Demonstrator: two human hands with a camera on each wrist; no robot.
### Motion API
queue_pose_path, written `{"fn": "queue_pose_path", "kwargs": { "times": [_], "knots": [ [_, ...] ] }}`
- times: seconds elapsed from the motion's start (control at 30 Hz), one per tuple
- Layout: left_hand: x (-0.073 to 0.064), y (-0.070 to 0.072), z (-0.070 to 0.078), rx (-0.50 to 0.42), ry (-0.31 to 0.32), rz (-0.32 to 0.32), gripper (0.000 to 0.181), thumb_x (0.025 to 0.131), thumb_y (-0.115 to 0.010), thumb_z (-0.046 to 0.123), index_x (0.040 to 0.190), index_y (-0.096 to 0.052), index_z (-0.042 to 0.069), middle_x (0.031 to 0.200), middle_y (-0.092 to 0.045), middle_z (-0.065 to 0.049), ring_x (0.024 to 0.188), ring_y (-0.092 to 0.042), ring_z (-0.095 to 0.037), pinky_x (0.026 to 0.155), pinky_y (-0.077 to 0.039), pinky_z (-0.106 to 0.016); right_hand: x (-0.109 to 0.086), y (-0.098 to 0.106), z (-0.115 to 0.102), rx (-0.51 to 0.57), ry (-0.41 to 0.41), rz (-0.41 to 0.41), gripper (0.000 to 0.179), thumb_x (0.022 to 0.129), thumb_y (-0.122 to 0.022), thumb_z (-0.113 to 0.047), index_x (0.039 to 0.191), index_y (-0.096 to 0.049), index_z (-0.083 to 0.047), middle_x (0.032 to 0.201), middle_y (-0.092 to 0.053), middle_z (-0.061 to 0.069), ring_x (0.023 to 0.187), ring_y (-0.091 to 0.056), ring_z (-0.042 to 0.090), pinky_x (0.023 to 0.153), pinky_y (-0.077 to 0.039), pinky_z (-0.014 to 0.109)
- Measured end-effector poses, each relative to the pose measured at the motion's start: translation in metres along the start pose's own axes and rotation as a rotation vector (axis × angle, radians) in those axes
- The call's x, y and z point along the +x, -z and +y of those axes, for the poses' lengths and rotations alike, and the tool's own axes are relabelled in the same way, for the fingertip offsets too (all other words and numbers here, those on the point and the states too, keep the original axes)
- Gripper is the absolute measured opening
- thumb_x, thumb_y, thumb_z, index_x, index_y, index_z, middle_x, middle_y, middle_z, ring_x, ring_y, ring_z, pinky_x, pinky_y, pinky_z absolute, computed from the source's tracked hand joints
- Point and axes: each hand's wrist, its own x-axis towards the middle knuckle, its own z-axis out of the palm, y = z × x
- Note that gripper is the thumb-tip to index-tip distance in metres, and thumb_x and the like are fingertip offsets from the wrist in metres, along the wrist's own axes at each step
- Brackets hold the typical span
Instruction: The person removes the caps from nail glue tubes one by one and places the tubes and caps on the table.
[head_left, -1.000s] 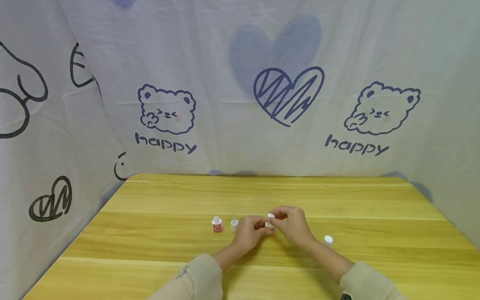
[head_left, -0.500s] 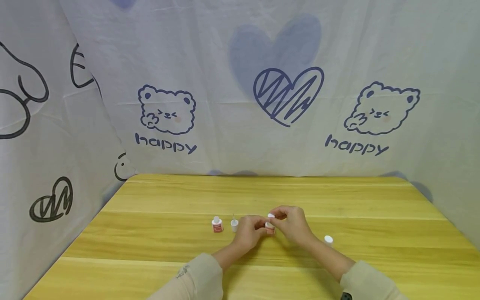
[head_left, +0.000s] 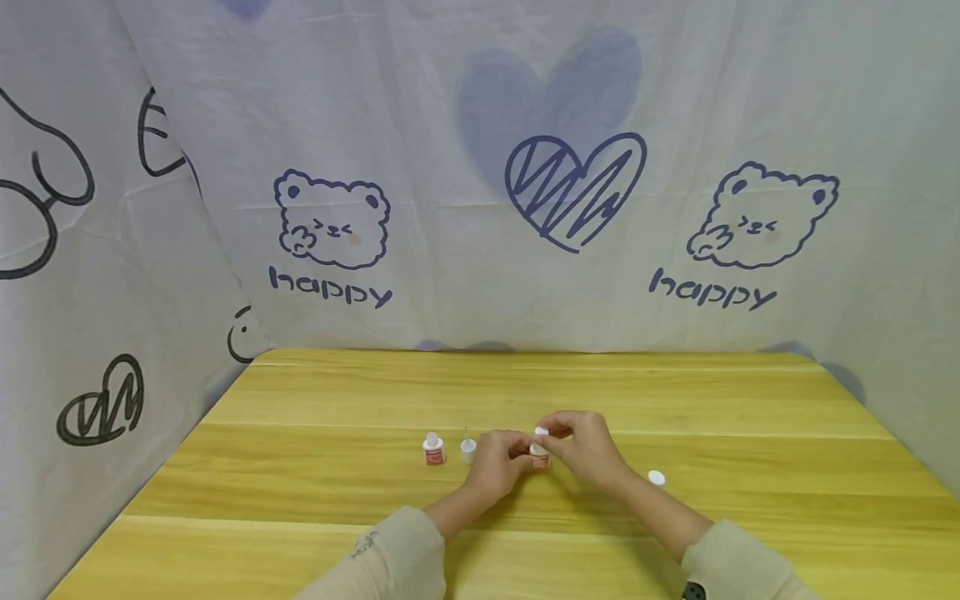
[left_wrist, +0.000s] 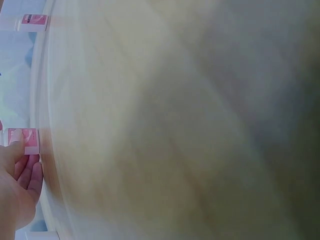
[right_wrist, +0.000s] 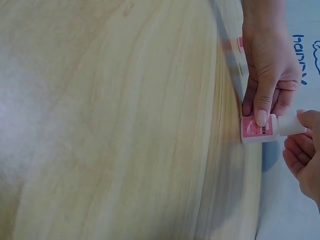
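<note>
A small white bottle with a pink label (head_left: 540, 460) stands upright on the table in the head view. Its label side is pinched between the thumb and fingers of my left hand (head_left: 497, 467). My right hand (head_left: 588, 450) pinches the bottle's white top (right_wrist: 291, 126) with thumb and fingertips. In the right wrist view the top sits in line with the bottle's shoulder. Whether it is a cap or a nozzle is unclear, since fingers cover part of it. The left wrist view shows the left thumb lying across the pink label.
Left of the hands stands a second pink-labelled bottle (head_left: 433, 451) with a translucent tip. Beside it is a white cap (head_left: 468, 452) with a thin pin pointing up. Another white cap (head_left: 657, 478) stands behind the right forearm. The wooden table (head_left: 337, 392) meets a patterned cloth (head_left: 450, 308).
</note>
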Motion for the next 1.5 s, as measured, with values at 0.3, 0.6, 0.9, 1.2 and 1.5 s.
{"fn": "queue_pose_path", "kwargs": {
  "times": [0.3,0.6,0.9,1.2,1.5],
  "knots": [
    [0.000,0.001,0.000,0.017,-0.006,0.004,0.016,0.077,-0.072,0.008,0.089,-0.072,-0.002,0.084,-0.073,-0.012,0.078,-0.068,-0.018,0.067,-0.053,-0.018,0.002,0.002,0.001,0.013,0.025,-0.048,0.011,0.083,-0.065,0.000,0.091,-0.069,0.006,0.088,-0.071,0.016,0.082,-0.066,0.026,0.069,-0.056,0.028],
    [0.000,0.001,-0.002,0.015,-0.002,0.011,0.016,0.076,-0.073,0.008,0.087,-0.073,-0.002,0.082,-0.073,-0.012,0.075,-0.067,-0.014,0.064,-0.052,-0.016,0.000,0.001,0.003,0.042,0.034,-0.050,0.014,0.083,-0.065,0.000,0.094,-0.067,0.008,0.090,-0.071,0.017,0.084,-0.066,0.027,0.073,-0.056,0.034],
    [0.000,0.000,-0.004,0.036,-0.047,0.026,0.013,0.075,-0.073,0.005,0.085,-0.072,-0.004,0.080,-0.072,-0.014,0.075,-0.070,-0.021,0.065,-0.054,-0.018,-0.004,-0.010,0.000,0.093,-0.083,0.104,0.011,0.078,-0.071,0.000,0.089,-0.069,0.003,0.084,-0.071,0.011,0.079,-0.065,0.021,0.070,-0.055,0.026],
    [0.000,0.001,-0.003,0.010,-0.025,0.010,0.013,0.076,-0.072,0.007,0.086,-0.072,-0.003,0.080,-0.072,-0.014,0.074,-0.068,-0.018,0.063,-0.051,-0.015,-0.005,-0.014,-0.003,0.083,-0.139,0.180,0.006,0.077,-0.072,0.000,0.083,-0.070,-0.001,0.079,-0.070,0.008,0.076,-0.064,0.017,0.070,-0.054,0.023],
    [0.002,0.002,-0.005,0.037,-0.040,0.007,0.014,0.076,-0.072,0.007,0.087,-0.072,-0.003,0.082,-0.072,-0.014,0.076,-0.068,-0.019,0.065,-0.052,-0.017,-0.002,-0.010,-0.004,0.078,-0.151,0.153,0.004,0.077,-0.072,-0.002,0.080,-0.071,0.000,0.077,-0.071,0.010,0.071,-0.065,0.015,0.062,-0.052,0.019]
  ]
}}
